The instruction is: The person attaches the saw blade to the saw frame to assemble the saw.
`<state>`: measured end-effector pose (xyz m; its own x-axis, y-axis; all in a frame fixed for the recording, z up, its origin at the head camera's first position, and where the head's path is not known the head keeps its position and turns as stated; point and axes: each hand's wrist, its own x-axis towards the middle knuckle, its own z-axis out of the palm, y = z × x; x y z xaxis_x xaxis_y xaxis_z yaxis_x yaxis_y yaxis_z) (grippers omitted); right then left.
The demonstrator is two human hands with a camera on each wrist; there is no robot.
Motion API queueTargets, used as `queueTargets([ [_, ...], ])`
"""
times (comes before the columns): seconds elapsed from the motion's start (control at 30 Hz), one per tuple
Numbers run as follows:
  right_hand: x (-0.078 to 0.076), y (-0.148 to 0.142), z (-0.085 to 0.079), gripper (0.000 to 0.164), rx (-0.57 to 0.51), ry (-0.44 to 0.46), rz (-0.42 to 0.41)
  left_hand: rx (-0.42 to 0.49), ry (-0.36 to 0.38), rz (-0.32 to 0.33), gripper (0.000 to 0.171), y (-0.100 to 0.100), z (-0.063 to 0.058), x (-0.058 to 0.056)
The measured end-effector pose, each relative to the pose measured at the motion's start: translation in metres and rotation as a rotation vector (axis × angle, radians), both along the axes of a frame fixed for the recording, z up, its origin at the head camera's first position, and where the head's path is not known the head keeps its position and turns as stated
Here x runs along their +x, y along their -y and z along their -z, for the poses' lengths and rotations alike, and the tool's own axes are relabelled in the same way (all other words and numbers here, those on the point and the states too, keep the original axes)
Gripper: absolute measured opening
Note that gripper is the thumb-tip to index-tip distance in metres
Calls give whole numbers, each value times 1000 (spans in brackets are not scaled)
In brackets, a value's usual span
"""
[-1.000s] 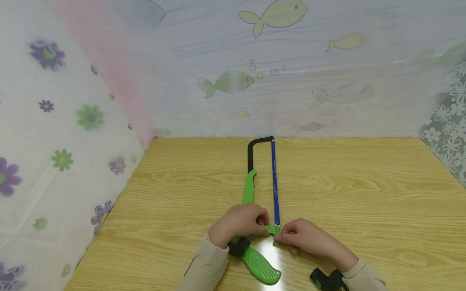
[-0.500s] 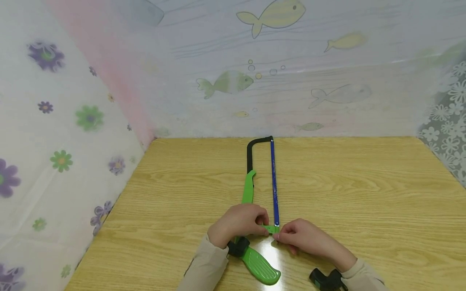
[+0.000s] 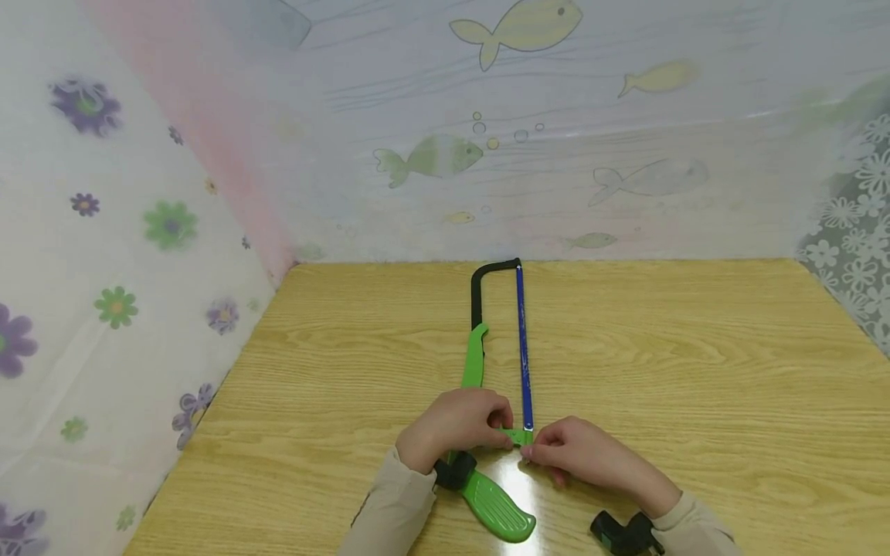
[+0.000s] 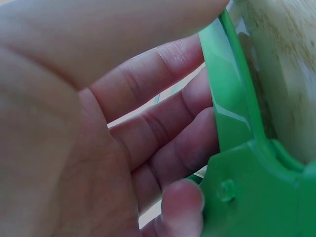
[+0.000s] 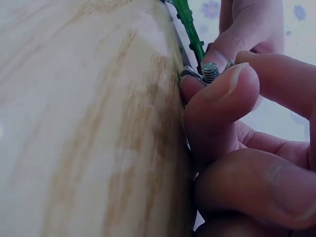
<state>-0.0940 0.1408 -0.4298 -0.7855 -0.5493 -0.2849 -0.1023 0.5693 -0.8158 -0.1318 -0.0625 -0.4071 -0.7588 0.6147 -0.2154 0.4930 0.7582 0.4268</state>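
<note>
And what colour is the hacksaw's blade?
The blade is blue with some paler marks along it; the head view shows it best.

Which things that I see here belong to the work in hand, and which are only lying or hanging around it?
Part of the work:
- hacksaw, gripped by the left hand
- its blue blade
- wing nut, pinched by the right hand

Only around it:
- table
- fish-print sheet
- flower-print sheet
</note>
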Motion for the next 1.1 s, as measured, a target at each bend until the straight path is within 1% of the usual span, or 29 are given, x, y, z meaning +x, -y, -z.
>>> queueTargets([
  [0.17,-1,-1,0,40,-13,10,-9,2,4,2,16,0,1,0],
  [0.43,0,-2,-2,32,-50,17,-20,4,3,-5,16,0,-1,0],
  [0.63,0,-1,0,30,-67,40,3,9,11,-11,16,0,-1,0],
  [0.93,1,-1,0,29,-80,32,49,14,12,-13,16,0,-2,1],
  [1.1,0,-1,2,27,-84,19,53,9,11,-13,16,0,-2,1],
])
